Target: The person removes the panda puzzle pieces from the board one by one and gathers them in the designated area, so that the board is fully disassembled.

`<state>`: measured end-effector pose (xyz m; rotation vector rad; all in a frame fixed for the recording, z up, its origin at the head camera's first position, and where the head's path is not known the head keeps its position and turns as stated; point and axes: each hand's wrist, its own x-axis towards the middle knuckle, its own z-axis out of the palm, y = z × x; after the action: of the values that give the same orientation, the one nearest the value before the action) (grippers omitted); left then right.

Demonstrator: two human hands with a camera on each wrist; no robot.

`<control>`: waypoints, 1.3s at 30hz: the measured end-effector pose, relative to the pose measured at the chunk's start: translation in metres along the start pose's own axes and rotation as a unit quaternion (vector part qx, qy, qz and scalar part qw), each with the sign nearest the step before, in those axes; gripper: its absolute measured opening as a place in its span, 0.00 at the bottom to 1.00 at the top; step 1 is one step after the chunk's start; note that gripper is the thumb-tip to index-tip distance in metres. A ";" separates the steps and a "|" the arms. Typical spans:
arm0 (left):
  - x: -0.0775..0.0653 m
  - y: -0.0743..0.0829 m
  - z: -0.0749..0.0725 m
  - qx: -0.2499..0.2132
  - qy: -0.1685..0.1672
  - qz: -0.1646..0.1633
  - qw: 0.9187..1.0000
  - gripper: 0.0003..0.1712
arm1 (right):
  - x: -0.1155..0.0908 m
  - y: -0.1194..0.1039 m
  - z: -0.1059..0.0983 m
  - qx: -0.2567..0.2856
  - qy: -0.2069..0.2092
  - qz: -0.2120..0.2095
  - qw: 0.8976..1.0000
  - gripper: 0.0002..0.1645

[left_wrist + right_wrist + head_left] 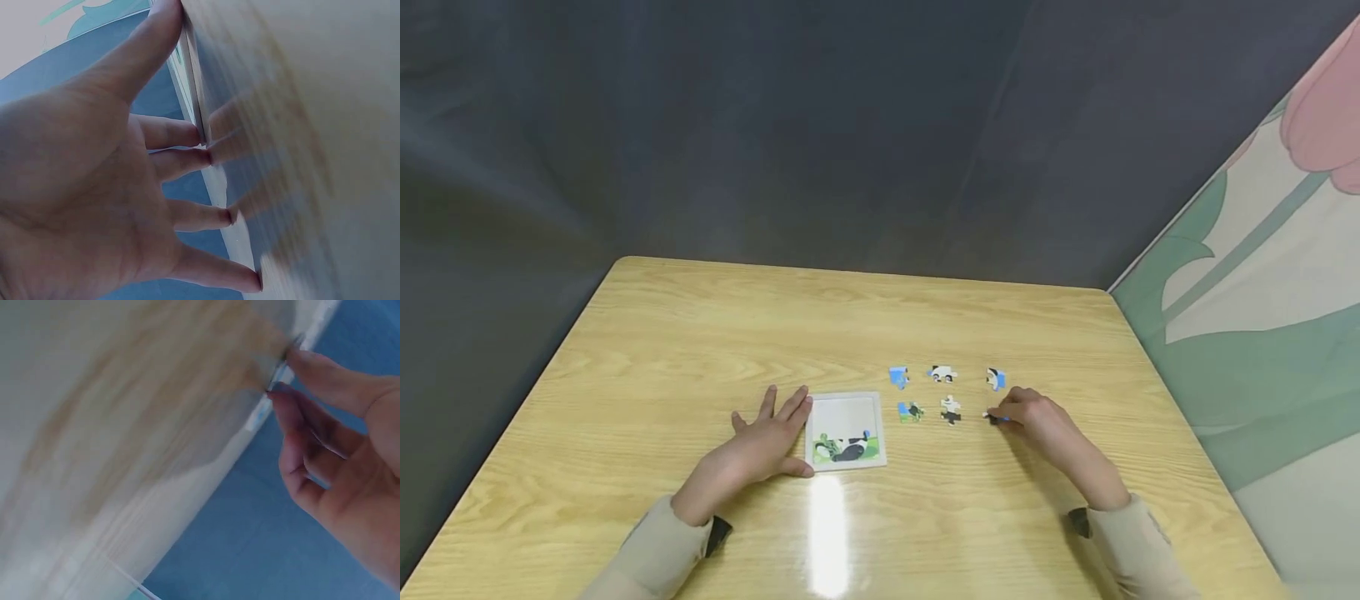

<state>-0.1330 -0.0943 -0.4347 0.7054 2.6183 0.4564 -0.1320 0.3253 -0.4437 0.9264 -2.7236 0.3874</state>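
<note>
A square white puzzle tray (882, 429) lies on the table, its lower strip filled with joined panda-picture pieces (850, 448). My left hand (758, 450) rests at the tray's left side, fingers spread, with fingertips and thumb touching its edge; the left wrist view shows the bare palm (94, 206) and straight fingers. Over to the right, my right hand (1047, 427) pinches a small dark, white and blue puzzle piece (994, 417) between thumb and fingertips, right at the tabletop. In the right wrist view, the thin edge of that piece shows between the fingertips (301, 355).
Several loose puzzle pieces lie in two rows between the tray and my right hand: a blue one (898, 377), panda-face ones (942, 373) (996, 378), a green-blue one (911, 412) and a black-and-white one (951, 410). A dark curtain (850, 133) hangs behind the wooden table (700, 325).
</note>
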 end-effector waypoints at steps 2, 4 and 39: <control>-0.001 -0.001 0.001 0.000 0.002 0.000 1.000 0.57 | 0.000 0.002 0.002 -0.004 0.004 -0.009 1.000 0.19; -0.002 -0.002 0.001 -0.002 0.008 0.000 1.000 0.57 | 0.000 0.003 0.002 -0.007 0.002 -0.009 1.000 0.19; 0.029 0.019 -0.005 0.029 0.003 0.017 0.999 0.57 | 0.122 -0.147 0.049 0.164 -0.168 0.040 0.971 0.27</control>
<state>-0.1503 -0.0645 -0.4310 0.7684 2.6383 0.3929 -0.1410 0.1291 -0.4275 1.0471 -3.0724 0.7815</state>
